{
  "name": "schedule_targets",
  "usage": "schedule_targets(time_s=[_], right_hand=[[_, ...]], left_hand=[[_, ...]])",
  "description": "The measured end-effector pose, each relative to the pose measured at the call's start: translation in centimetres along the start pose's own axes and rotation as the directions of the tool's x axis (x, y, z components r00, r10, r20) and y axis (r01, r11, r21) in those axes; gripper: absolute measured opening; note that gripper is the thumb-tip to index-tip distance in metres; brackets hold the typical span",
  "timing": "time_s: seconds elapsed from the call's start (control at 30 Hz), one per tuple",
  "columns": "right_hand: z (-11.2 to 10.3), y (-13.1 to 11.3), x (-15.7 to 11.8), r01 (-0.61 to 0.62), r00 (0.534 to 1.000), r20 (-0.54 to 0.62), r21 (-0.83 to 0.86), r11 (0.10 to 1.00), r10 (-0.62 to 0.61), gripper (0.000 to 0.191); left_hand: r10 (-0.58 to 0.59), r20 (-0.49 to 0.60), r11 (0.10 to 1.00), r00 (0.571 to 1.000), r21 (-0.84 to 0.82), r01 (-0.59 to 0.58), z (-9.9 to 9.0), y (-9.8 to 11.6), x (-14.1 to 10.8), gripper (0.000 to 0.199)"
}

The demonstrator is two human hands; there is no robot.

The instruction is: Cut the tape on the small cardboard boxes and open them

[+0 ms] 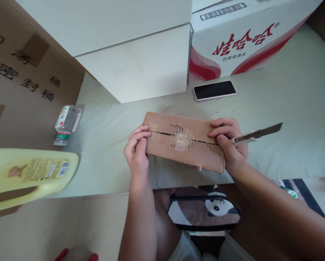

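My bare left forearm (139, 217) rises almost upright from the bottom edge of my view to a wrist (139, 175) held nearly in line with it. My left grip (136, 150) is closed, its bent fingers pointing right and its thumb pointing up just below them. My bare right forearm (276, 201) slants in from the lower right corner. My right grip (233, 145) is closed too, its curled fingers pointing left, its thumb angled up and left beneath them. Both grips are well apart.
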State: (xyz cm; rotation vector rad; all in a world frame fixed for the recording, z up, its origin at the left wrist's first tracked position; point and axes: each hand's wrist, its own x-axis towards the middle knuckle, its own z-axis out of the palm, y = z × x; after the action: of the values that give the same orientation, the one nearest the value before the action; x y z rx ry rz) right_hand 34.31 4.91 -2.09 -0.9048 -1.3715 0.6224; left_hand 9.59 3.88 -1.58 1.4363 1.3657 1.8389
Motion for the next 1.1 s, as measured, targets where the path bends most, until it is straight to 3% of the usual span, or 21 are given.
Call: schedule_targets(time_s=[1.1], right_hand=[[-0.1, 0.2, -0.08, 0.002, 1.0, 0.009, 0.018, 1.0, -0.002, 0.018]], left_hand=[[0.028, 0.015, 0.999, 1.0, 0.022, -0.028, -0.18, -0.55, 0.02, 0.015]])
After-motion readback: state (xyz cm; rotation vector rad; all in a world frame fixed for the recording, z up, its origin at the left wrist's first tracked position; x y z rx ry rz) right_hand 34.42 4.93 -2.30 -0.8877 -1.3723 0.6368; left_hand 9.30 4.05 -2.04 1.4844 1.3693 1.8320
